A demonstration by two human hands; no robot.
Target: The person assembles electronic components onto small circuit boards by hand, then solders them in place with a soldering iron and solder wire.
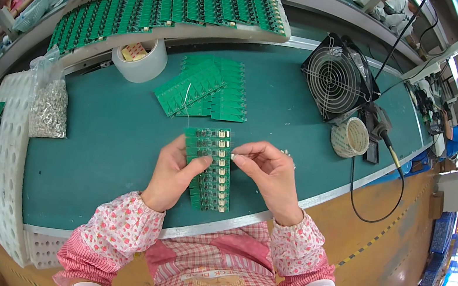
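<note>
Left hand (170,173) is gripping the green circuit-board panel (211,189), thumb on top; right hand (270,170) is pinching a small white component (233,156) at its right edge.

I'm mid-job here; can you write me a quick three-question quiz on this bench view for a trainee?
1. What lies on the green table just beyond the held circuit panel?
A) scissors
B) a pile of green panels
C) a mug

2. True or false: the fan with the wire grille stands farther right than the clear bag of small parts.

3. Fill in: a small pale part is pinched by the ____, while the circuit panel is gripped by the ____.

Key:
1. B
2. True
3. right hand; left hand
</note>
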